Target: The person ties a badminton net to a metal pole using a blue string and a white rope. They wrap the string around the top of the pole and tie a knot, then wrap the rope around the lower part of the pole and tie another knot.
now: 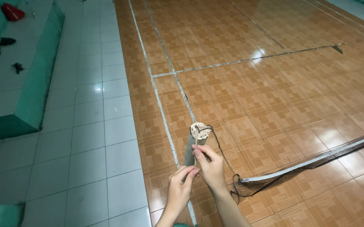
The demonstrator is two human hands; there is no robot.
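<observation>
Orange-brown patterned floor tiles (274,84) fill most of my view, crossed by worn white court lines (162,109). To my left runs a strip of pale grey-white tiles (89,126), and beyond that a green raised ledge (35,92) with a few small dark items and a red object (12,11) on top; I cannot tell what they are.

Net (316,162): a dark mesh with a white top band, slack, lying along the floor from the right edge in towards me, bunched in a heap just beside my right forearm.

Post (191,145): a grey metal pole standing upright in front of me, its top end plugged with something pale and rough. A thin cord (215,141) passes over the top of the post and drops down towards the bunched net.

Right hand (209,164): fingers pinched together on the cord, close against the post just below its top.

Left hand (181,185): lower down, fingertips closed on the cord or on the post's side; I cannot tell which. Both hands nearly touch.
</observation>
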